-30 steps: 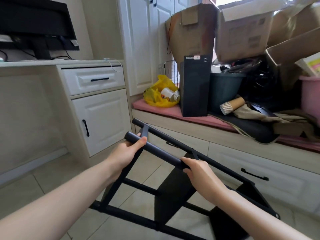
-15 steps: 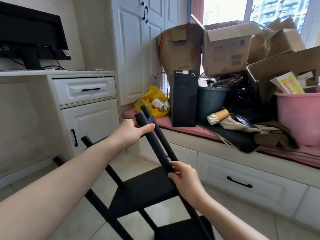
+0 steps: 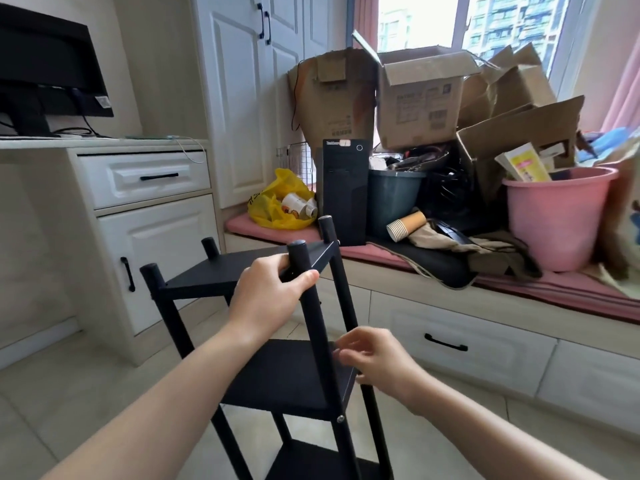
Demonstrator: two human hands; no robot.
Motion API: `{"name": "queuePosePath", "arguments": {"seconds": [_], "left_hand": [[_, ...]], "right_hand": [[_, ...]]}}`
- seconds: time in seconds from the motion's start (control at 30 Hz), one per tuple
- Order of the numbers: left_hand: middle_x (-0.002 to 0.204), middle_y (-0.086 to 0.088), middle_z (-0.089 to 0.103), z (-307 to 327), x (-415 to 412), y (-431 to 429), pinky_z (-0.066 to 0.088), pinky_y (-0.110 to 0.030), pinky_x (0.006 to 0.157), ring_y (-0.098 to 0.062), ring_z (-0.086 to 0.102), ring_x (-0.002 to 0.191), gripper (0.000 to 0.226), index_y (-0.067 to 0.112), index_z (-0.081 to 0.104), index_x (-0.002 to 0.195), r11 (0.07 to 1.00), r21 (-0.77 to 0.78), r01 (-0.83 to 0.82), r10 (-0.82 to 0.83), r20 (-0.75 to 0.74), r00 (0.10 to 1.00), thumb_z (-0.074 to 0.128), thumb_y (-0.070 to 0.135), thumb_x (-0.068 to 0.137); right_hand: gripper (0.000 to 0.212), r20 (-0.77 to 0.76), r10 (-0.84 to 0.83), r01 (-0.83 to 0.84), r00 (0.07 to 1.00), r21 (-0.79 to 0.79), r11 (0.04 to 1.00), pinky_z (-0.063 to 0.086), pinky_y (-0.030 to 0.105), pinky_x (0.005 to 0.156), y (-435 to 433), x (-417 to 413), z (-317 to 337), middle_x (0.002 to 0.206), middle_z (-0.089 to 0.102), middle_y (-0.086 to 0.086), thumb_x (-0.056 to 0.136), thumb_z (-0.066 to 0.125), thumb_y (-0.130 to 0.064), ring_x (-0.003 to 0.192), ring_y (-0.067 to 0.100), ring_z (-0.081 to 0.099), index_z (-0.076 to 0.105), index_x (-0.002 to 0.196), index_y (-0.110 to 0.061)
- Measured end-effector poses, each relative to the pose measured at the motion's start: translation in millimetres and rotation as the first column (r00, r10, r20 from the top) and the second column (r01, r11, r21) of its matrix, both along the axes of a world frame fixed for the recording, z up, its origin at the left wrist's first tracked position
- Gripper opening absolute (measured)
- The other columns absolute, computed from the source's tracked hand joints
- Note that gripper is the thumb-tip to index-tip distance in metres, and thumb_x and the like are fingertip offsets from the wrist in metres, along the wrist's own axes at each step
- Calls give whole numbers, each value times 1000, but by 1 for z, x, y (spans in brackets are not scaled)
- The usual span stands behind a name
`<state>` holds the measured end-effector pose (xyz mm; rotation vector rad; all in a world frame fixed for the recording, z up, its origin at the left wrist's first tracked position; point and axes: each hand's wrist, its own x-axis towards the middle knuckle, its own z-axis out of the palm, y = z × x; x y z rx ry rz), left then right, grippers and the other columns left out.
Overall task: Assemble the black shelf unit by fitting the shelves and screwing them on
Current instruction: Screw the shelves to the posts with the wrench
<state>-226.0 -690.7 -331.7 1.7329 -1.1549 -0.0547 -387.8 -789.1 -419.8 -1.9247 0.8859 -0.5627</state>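
Observation:
The black shelf unit (image 3: 277, 372) stands upright on the tiled floor in front of me, with three black shelves between four round posts. My left hand (image 3: 273, 289) grips the near right post (image 3: 313, 317) just below its top, thumb wrapped across the front. My right hand (image 3: 375, 356) hovers beside the middle shelf's right edge, fingers loosely spread and blurred, holding nothing. A silver screw head (image 3: 340, 418) shows at the middle shelf's front right corner.
A white desk cabinet (image 3: 145, 216) with a monitor (image 3: 48, 71) stands at the left. A window bench (image 3: 450, 327) with drawers runs along the right, piled with cardboard boxes (image 3: 419, 95), a black computer tower (image 3: 344, 192), a yellow bag (image 3: 277, 202) and a pink bucket (image 3: 557, 216).
The shelf unit has swung from lying tilted to standing upright. My left hand stayed on the post's top end. My right hand has let go of the post and now hovers beside the middle shelf.

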Motion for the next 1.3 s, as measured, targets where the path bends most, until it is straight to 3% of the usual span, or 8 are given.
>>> {"name": "queuePosePath", "arguments": {"seconds": [0.13,0.27,0.43,0.57,0.83,0.97,1.17,1.3], "left_hand": [[90,16,75,-10,-17,13,49,-47,100,-18,68,100,10,29,75,95,996,-78,-35,36,14,999,72,37,91],[88,20,71,-17,-23,25,41,-53,110,-22,65,104,10,40,67,88,991,-129,-22,22,-3,1000,68,32,95],[95,18,68,-32,-36,42,29,-48,119,2,55,105,8,32,66,104,984,-174,-28,40,71,997,64,31,97],[97,16,67,-39,-44,49,24,-43,123,-3,56,106,21,27,64,108,991,-136,12,6,130,992,57,41,94],[111,16,63,-42,-43,50,36,-49,115,-11,56,117,27,25,65,123,992,-125,26,-8,141,990,61,33,97],[118,16,60,-42,-38,47,41,-27,106,-8,55,118,32,22,65,128,991,-133,27,-3,173,985,63,30,97],[117,18,59,-46,-29,41,34,-3,93,2,55,113,34,25,63,133,992,-117,37,-21,134,991,60,28,99],[125,9,64,-50,-26,38,39,-17,100,-5,57,119,37,22,61,137,990,-130,54,-42,91,995,58,26,100]], "right_hand": [[8,90,-164,159,982,58,986,60,39,84,-15,-18,6,93,75,1,93,65,-15,94,18,71,69,95,-22],[13,77,-232,232,970,9,973,55,44,94,-26,-22,0,101,69,-3,95,62,-24,99,16,67,65,108,-21],[30,89,-214,213,973,23,977,52,38,95,-28,-14,-1,112,62,-7,98,57,-32,105,15,62,52,126,-23],[28,96,-176,178,980,-12,984,49,35,95,-24,-3,1,117,61,-5,100,56,-26,109,17,60,51,127,-23],[20,124,-212,213,969,5,977,50,48,98,-22,-6,6,111,64,5,98,58,-15,105,27,64,55,118,-17],[19,136,-225,227,965,-1,974,51,48,97,-19,-14,6,109,64,6,98,58,-14,104,28,64,55,117,-16],[20,144,-245,253,959,-38,967,54,45,91,-14,-31,10,107,65,5,97,61,-14,101,26,64,55,115,-14],[18,145,-224,236,964,-68,969,58,43,84,-12,-46,10,105,65,3,95,65,-13,97,22,65,56,110,-16]]}}
